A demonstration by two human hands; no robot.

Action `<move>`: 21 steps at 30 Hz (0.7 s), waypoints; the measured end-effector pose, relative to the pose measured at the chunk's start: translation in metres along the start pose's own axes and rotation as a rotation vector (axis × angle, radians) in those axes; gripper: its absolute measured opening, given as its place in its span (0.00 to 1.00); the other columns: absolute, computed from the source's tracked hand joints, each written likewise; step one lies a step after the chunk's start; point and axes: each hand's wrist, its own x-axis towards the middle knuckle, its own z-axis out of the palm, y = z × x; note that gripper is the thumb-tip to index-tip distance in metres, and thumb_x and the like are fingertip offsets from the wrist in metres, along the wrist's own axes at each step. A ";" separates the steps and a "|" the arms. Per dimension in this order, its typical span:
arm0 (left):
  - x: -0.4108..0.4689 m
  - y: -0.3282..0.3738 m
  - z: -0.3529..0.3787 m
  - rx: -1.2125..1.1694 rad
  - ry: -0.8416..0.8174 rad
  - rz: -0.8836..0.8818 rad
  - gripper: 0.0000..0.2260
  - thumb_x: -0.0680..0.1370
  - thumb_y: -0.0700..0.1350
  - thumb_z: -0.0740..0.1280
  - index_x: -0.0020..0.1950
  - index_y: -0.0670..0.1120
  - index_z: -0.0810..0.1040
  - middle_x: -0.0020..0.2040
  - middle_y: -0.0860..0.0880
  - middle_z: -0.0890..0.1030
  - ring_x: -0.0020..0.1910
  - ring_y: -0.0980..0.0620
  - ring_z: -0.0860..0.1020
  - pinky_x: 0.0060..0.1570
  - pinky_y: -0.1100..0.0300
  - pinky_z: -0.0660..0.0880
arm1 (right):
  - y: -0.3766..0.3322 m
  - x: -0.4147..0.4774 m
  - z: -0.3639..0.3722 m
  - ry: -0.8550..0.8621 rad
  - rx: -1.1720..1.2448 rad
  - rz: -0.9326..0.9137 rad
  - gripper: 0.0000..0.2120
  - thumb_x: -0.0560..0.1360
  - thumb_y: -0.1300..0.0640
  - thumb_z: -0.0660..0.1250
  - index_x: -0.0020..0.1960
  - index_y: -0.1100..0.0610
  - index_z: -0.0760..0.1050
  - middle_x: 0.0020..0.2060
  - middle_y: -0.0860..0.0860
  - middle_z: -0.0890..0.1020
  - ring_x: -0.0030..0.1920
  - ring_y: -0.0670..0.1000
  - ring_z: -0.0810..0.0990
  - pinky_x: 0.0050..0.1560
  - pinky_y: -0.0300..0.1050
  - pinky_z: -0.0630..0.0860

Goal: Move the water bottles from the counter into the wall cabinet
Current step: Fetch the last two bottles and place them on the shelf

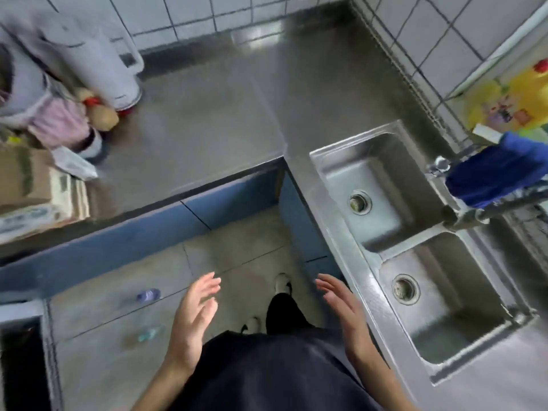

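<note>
My left hand and my right hand hang open in front of my body, palms facing each other, holding nothing. They are low over the floor, in the corner of an L-shaped steel counter. Two small bottles lie on the floor to my left: one with a blue label and one blurred greenish one. I see no water bottle on the bare stretch of counter ahead. The wall cabinet is out of view.
A double steel sink runs along my right, with a tap and a blue cloth. At the counter's left stand a white kettle, a pink container and cardboard boxes. Blue cabinet fronts sit below.
</note>
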 end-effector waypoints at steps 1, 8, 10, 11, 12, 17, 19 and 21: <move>-0.002 0.002 0.001 0.006 0.042 0.008 0.26 0.76 0.58 0.65 0.74 0.52 0.75 0.68 0.50 0.83 0.70 0.50 0.80 0.70 0.51 0.72 | -0.008 0.014 0.004 -0.070 -0.019 -0.001 0.18 0.77 0.46 0.70 0.65 0.46 0.83 0.64 0.49 0.86 0.69 0.48 0.82 0.67 0.37 0.76; -0.056 -0.036 -0.036 -0.222 0.524 -0.190 0.16 0.81 0.42 0.64 0.70 0.49 0.73 0.66 0.47 0.81 0.65 0.47 0.80 0.73 0.41 0.71 | -0.027 0.082 0.082 -0.530 -0.193 0.094 0.18 0.78 0.52 0.67 0.66 0.51 0.83 0.64 0.50 0.86 0.69 0.49 0.81 0.65 0.36 0.76; -0.084 -0.048 -0.044 -0.221 0.730 -0.184 0.16 0.82 0.48 0.64 0.70 0.50 0.76 0.65 0.50 0.83 0.65 0.47 0.81 0.71 0.40 0.72 | -0.035 0.098 0.120 -0.680 -0.296 0.108 0.18 0.78 0.52 0.66 0.66 0.50 0.83 0.63 0.50 0.86 0.69 0.49 0.81 0.66 0.38 0.76; -0.084 -0.042 -0.037 -0.239 0.729 -0.221 0.21 0.80 0.53 0.65 0.72 0.50 0.76 0.67 0.50 0.83 0.67 0.47 0.81 0.69 0.43 0.74 | -0.042 0.103 0.123 -0.677 -0.346 0.103 0.18 0.78 0.52 0.66 0.66 0.51 0.83 0.63 0.51 0.86 0.69 0.49 0.81 0.68 0.42 0.75; -0.088 -0.048 -0.038 -0.251 0.746 -0.204 0.23 0.79 0.55 0.65 0.74 0.51 0.76 0.69 0.49 0.82 0.69 0.47 0.80 0.68 0.45 0.74 | -0.044 0.107 0.130 -0.737 -0.387 0.083 0.18 0.78 0.51 0.66 0.66 0.51 0.83 0.63 0.51 0.86 0.69 0.50 0.81 0.70 0.45 0.74; -0.115 -0.070 -0.070 -0.369 1.003 -0.196 0.21 0.78 0.56 0.66 0.73 0.60 0.77 0.71 0.49 0.81 0.71 0.48 0.79 0.69 0.45 0.74 | -0.050 0.110 0.243 -0.956 -0.565 0.095 0.25 0.72 0.43 0.70 0.66 0.52 0.81 0.62 0.51 0.86 0.67 0.47 0.82 0.64 0.35 0.76; -0.119 -0.076 -0.097 -0.448 1.087 -0.219 0.21 0.78 0.57 0.66 0.71 0.63 0.78 0.70 0.51 0.82 0.71 0.49 0.79 0.70 0.45 0.74 | -0.048 0.105 0.288 -1.009 -0.612 0.084 0.23 0.73 0.48 0.69 0.66 0.55 0.81 0.62 0.53 0.86 0.66 0.50 0.82 0.62 0.33 0.77; -0.121 -0.080 -0.124 -0.501 1.122 -0.239 0.21 0.77 0.57 0.67 0.71 0.63 0.78 0.70 0.52 0.82 0.70 0.49 0.79 0.70 0.46 0.73 | -0.045 0.100 0.325 -1.054 -0.673 0.084 0.22 0.75 0.52 0.66 0.66 0.57 0.80 0.63 0.56 0.85 0.66 0.51 0.82 0.63 0.35 0.78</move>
